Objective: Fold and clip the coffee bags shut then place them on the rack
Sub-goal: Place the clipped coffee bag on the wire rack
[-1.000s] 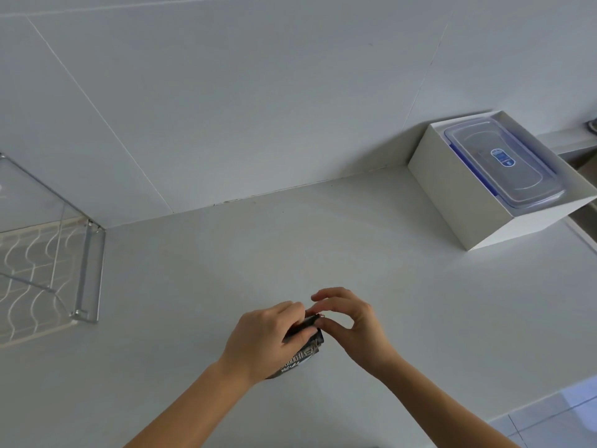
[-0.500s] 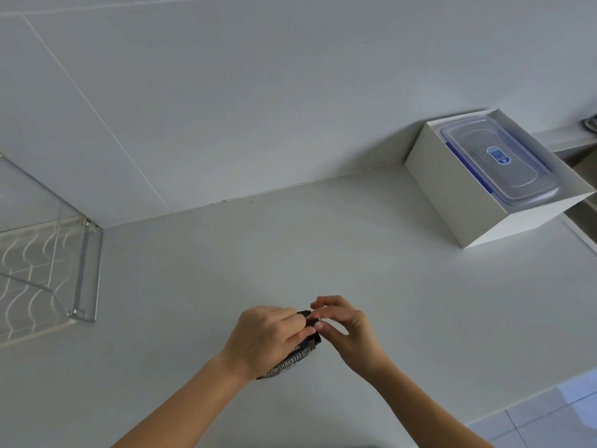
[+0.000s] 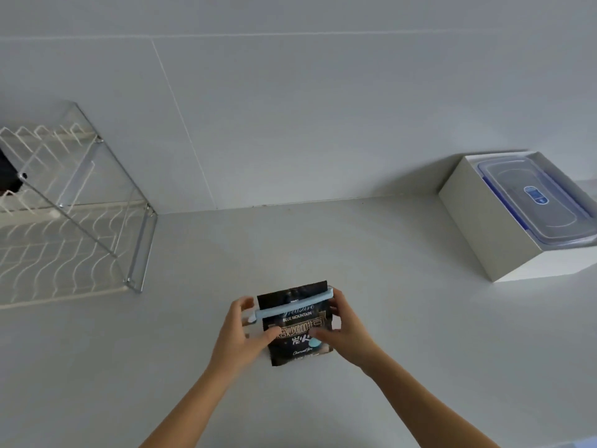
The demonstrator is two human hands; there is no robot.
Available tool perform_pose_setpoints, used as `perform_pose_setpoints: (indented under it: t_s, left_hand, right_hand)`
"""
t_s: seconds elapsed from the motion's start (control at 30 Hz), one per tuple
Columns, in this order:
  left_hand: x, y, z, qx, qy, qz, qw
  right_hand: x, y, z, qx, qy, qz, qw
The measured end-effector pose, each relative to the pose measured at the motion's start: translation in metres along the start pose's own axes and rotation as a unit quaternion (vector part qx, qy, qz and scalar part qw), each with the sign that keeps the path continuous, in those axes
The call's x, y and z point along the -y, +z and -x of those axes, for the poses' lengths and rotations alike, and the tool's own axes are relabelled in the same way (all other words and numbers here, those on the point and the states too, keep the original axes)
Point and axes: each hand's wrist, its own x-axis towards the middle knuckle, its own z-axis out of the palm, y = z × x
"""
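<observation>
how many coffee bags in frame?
1 for certain: the coffee bag, blue clip across its top, held between left hand and right hand. A dark object on the rack, cut off at the left edge, may be a second.

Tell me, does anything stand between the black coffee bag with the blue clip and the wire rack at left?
Nothing visible does. The left hand and right hand hold the black coffee bag; only white counter lies between it and the white wire rack. The white box stands far right.
</observation>
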Motion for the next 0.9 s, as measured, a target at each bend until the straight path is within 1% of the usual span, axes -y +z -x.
perform_pose_setpoints:
  t_s: [0.03,0.1,0.23,0.33,0.5,0.63,0.77,0.83,0.9]
  left_hand:
    - [0.008,0.002,0.003,0.016,-0.027,0.044,0.999]
    - [0.018,0.003,0.011,0.025,-0.018,0.062,0.998]
    - [0.018,-0.021,0.019,-0.056,0.017,0.046,0.997]
    - [0.003,-0.055,0.024,-0.077,0.067,0.048,0.994]
    - [-0.034,-0.128,0.036,-0.147,0.171,0.032,0.974]
    - [-0.063,-0.202,0.051,-0.181,0.206,0.076,0.959]
    - [-0.09,-0.288,0.057,-0.208,0.227,0.092,0.947]
    - [-0.101,-0.331,0.051,-0.212,0.251,0.095,0.94]
    - [-0.107,-0.366,0.043,-0.211,0.27,0.099,0.934]
  right_hand:
    - [0.001,0.004,-0.001,-0.018,0.002,0.012,1.0]
    - [0.003,0.015,0.0,-0.041,0.004,0.016,0.999]
    - [0.019,0.044,0.002,-0.07,-0.015,0.015,0.997]
    - [0.05,0.07,-0.005,-0.099,-0.044,0.003,0.994]
    - [0.128,0.118,-0.02,-0.13,-0.14,-0.035,0.981]
    - [0.208,0.157,-0.036,-0.14,-0.236,-0.048,0.96]
    - [0.292,0.194,-0.057,-0.119,-0.312,-0.044,0.941]
    - [0.328,0.213,-0.073,-0.104,-0.336,-0.04,0.935]
    - [0.357,0.23,-0.089,-0.085,-0.348,-0.014,0.934]
